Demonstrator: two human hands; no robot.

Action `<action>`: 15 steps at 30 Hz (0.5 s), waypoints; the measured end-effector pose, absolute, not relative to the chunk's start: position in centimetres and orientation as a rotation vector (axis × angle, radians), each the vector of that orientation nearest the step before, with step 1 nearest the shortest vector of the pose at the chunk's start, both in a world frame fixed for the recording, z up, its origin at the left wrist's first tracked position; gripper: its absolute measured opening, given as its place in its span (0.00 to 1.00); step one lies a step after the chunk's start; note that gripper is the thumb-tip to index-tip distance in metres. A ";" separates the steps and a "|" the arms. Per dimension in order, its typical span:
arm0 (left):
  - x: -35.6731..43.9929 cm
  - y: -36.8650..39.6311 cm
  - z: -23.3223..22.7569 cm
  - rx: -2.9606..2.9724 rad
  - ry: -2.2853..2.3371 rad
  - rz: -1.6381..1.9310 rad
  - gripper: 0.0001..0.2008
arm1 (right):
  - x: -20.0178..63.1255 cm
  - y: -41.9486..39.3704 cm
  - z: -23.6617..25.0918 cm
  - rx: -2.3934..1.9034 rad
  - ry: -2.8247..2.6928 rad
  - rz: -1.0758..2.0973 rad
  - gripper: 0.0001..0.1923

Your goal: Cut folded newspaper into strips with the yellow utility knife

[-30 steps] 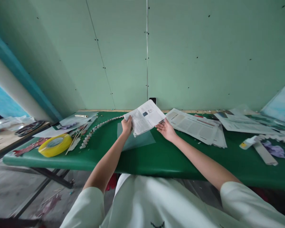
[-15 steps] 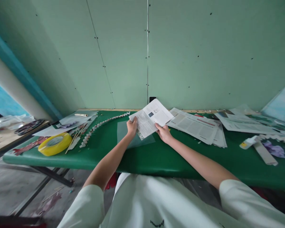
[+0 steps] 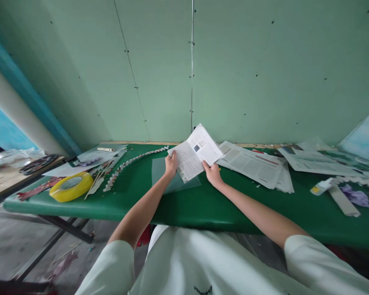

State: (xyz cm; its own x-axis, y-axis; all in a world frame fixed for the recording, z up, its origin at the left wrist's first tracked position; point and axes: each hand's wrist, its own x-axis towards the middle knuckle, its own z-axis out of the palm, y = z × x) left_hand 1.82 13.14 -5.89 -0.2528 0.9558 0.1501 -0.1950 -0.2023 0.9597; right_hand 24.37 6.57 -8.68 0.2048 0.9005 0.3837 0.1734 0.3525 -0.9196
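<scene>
Both my hands hold a printed sheet of paper (image 3: pixel 189 157), creased down the middle and raised above the green table. My left hand (image 3: pixel 171 164) grips its left edge, thumb on top. On the lower right edge, my right hand (image 3: pixel 213 174) pinches the paper, thumb over the print; its other fingers are behind the sheet. Beneath the paper a thin translucent sheet (image 3: pixel 190 182) lies on the table. A chain of folded paper (image 3: pixel 123 166) curves across the table left of my left hand. Printed pages (image 3: pixel 253 164) lie right of my right hand.
The green table (image 3: pixel 135 209) meets a green wall. At its left are a yellow tape roll (image 3: pixel 86 184), thin sticks (image 3: pixel 98 177) and loose sheets (image 3: pixel 66 170). At its right lie a glue bottle (image 3: pixel 321 186), a flattened paper strip (image 3: pixel 344 200), a crumpled purple piece (image 3: pixel 356 194) and more papers (image 3: pixel 320 162).
The right half of the sheet is tilted up more steeply, folding inward. It now covers most of the dark phone-like object behind it. My left hand has barely moved.
</scene>
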 end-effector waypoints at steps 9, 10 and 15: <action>2.1 13.2 -6.0 1.053 1.092 1.597 0.26 | 25.0 6.0 -7.9 -0.955 -1.581 0.554 0.31; 2.2 13.3 -6.0 1.052 1.089 1.599 0.26 | 25.2 6.0 -7.8 -0.888 -1.674 0.522 0.30; 2.1 13.1 -5.9 1.046 1.071 1.625 0.26 | 26.2 5.7 -7.3 -0.772 -1.965 0.419 0.30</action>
